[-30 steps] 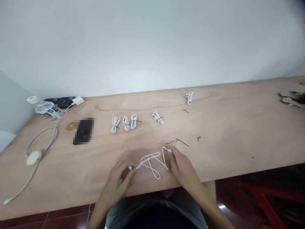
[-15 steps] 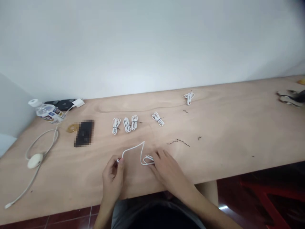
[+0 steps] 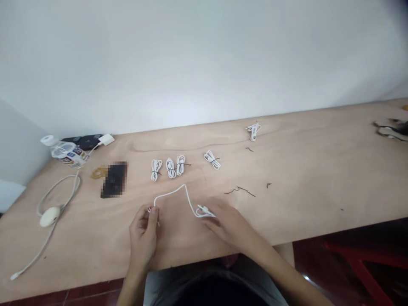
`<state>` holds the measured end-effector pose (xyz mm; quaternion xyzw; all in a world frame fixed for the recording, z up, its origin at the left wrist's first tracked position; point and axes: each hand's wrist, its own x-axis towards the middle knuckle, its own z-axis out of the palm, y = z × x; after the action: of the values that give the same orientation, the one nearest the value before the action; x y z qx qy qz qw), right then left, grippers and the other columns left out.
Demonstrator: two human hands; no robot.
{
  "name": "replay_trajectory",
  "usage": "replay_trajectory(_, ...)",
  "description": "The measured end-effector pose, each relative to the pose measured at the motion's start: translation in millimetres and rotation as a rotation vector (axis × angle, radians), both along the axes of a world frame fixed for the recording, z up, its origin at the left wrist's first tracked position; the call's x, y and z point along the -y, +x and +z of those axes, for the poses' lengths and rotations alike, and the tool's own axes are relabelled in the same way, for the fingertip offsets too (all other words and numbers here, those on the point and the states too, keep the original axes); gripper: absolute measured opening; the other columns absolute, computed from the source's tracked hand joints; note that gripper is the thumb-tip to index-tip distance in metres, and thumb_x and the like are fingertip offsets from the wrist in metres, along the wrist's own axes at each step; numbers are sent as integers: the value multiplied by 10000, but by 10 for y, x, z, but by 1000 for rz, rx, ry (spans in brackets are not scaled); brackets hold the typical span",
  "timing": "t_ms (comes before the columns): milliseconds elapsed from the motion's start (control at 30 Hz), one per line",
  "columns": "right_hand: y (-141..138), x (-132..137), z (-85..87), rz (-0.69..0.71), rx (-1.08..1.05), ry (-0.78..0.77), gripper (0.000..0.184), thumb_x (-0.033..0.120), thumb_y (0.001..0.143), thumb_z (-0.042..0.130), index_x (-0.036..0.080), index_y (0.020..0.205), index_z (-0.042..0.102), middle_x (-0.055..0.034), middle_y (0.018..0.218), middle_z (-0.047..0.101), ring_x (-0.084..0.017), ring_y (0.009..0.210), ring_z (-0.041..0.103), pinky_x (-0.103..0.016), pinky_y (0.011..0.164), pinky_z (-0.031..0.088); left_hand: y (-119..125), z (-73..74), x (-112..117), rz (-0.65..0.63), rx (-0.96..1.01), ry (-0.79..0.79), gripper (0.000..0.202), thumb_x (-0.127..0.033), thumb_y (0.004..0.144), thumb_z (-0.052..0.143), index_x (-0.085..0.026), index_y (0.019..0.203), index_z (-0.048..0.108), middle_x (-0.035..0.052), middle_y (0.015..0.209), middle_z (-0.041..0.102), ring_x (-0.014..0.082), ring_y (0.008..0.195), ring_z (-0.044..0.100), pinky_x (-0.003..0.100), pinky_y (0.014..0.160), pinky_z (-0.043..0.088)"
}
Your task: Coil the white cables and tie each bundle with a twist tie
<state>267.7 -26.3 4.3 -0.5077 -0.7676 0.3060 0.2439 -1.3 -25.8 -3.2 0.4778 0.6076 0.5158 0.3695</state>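
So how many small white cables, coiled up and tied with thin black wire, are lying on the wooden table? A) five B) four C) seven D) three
A. Five tied white cable bundles lie on the plywood tabletop; the loose white cable between the left hand and the right hand is not tied.

Left hand (image 3: 143,238): pinched one end of the white cable (image 3: 172,192).
Right hand (image 3: 231,225): lay against its bunched loops (image 3: 204,211).
Table (image 3: 318,178): held five tied cable bundles (image 3: 212,160).
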Motion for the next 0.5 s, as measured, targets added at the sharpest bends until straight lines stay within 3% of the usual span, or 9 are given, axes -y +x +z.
replay_trajectory(67,11,7,8,68,0,-9,181,391,1004,670,278,1139,709,-76,1160,735,-305,1112,663,-439,954,533,-1,-8,-45,-12,24,-27,306,-492,1001,657,-187,1010,682,-34,704,520,116,638,450,212,582,362)
replay_trajectory(167,-23,2,17,92,-32,-3,212,429,953,747,265,1076,693,-69,1147,716,-301,1091,649,-424,921,531,33,6,-126,-109,118,-93,392,-508,981,677,-187,1204,695,-60,656,440,97,574,376,200,525,293)
replay_trajectory(267,-110,-35,-5,24,-109,21,293,453,905,804,251,1060,660,-59,1092,695,-280,1025,641,-413,901,524,138,73,-182,-251,243,-186,414,-513,962,701,-171,1196,702,-74,650,360,79,546,304,194,498,235)
replay_trajectory(400,-253,-109,-73,-191,-292,63,445,470,781,909,233,1014,613,-60,1065,663,-272,1012,627,-401,902,524,342,203,-174,-383,345,-294,429,-530,932,730,-169,1162,696,-82,647,308,77,542,253,193,488,199)
replay_trajectory(500,-320,-145,-97,-252,-474,6,391,462,830,865,231,1018,613,-42,1018,682,-245,967,655,-373,875,530,458,268,-148,-477,398,-344,394,-534,935,724,-183,1109,684,-78,643,332,82,541,256,202,488,203)
